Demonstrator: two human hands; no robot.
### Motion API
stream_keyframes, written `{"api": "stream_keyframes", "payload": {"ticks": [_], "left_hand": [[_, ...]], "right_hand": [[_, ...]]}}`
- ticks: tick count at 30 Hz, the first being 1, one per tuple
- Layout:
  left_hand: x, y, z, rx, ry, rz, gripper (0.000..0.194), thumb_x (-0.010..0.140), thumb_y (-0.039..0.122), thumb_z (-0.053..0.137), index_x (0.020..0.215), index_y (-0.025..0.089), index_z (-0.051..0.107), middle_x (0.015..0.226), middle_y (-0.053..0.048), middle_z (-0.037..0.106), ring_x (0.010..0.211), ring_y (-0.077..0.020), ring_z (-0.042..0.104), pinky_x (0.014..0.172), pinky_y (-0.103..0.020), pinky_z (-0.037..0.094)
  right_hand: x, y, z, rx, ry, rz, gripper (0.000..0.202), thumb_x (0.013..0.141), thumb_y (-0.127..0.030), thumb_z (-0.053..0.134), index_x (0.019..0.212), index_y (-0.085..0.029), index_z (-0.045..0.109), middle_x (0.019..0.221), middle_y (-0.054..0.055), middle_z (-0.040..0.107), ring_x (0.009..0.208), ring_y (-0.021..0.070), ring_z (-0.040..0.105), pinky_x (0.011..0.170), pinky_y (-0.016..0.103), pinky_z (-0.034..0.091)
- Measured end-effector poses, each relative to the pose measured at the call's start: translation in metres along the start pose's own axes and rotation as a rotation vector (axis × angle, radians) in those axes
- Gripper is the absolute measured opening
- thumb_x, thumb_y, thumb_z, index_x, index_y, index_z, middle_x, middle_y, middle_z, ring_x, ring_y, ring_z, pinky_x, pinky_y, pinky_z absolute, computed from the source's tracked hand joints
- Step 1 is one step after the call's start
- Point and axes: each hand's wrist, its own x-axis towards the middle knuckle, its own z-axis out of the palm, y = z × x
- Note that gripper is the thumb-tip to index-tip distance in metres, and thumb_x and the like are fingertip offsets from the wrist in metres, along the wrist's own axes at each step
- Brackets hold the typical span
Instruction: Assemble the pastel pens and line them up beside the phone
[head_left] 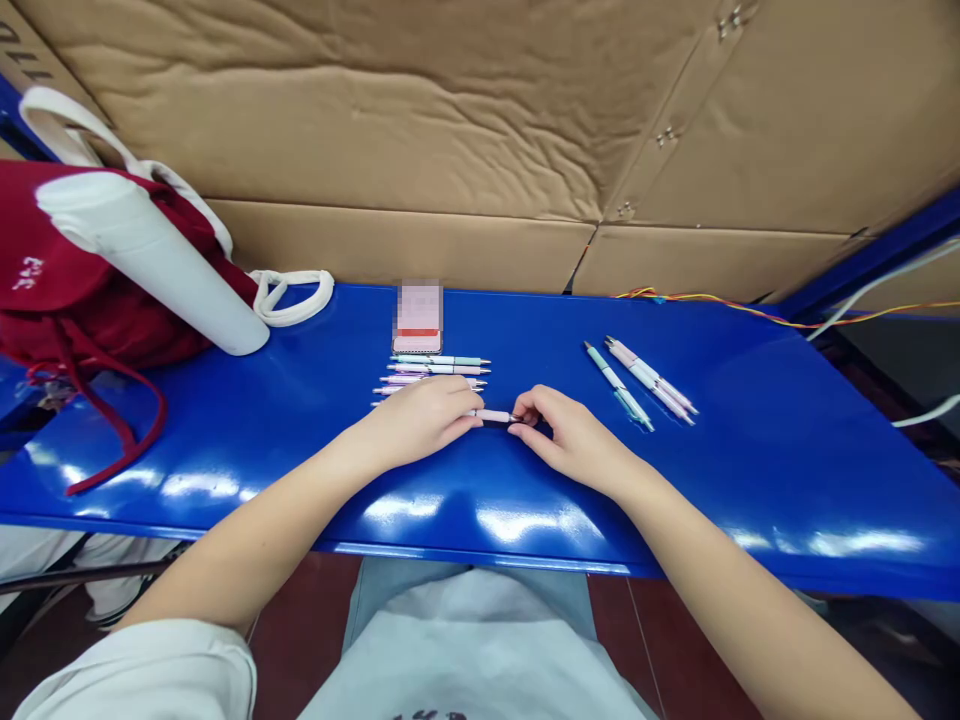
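A light pink pen [493,415] lies level between my two hands, low over the blue table [525,330]. My left hand [420,418] is closed on its left part, which the fingers hide. The thumb and fingertips of my right hand [562,430] pinch its dark right tip. Several pastel pens [442,368] lie in a row just beyond my left hand, partly covered by it. Right of my right hand, a green pen [619,386] lies beside some pink and white pens [651,380], all slanted.
A pink card or case [418,315], partly blurred, lies behind the row of pens. At the left are a red bag [67,270], a white cylinder [161,260] and a white strap loop [294,298]. Cardboard [390,130] backs the table; cables [720,298] run at the right rear.
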Motion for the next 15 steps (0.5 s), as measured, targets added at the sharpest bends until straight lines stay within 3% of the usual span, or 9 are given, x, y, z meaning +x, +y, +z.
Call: {"api": "stream_keyframes", "payload": {"ticks": [8, 15], "left_hand": [[-0.0003, 0.0007, -0.0002, -0.015, 0.034, -0.005, 0.019, 0.092, 0.024, 0.045, 0.095, 0.015, 0.062, 0.095, -0.006, 0.064, 0.092, -0.0177, 0.059, 0.085, -0.030, 0.047], [-0.0018, -0.0012, 0.0015, -0.019, 0.060, 0.020, 0.021, 0.093, 0.026, 0.044, 0.096, 0.015, 0.061, 0.095, -0.007, 0.063, 0.093, -0.0173, 0.059, 0.086, -0.030, 0.047]], "right_hand": [[0.0005, 0.0012, 0.0006, -0.086, 0.051, -0.065, 0.013, 0.091, -0.023, 0.044, 0.088, -0.018, 0.056, 0.081, 0.005, 0.060, 0.074, 0.0163, 0.055, 0.069, 0.029, 0.042], [0.0012, 0.0014, 0.0018, -0.154, 0.006, -0.057, 0.028, 0.096, -0.028, 0.034, 0.085, -0.018, 0.057, 0.081, 0.005, 0.064, 0.073, 0.0170, 0.057, 0.071, 0.031, 0.039]]}}
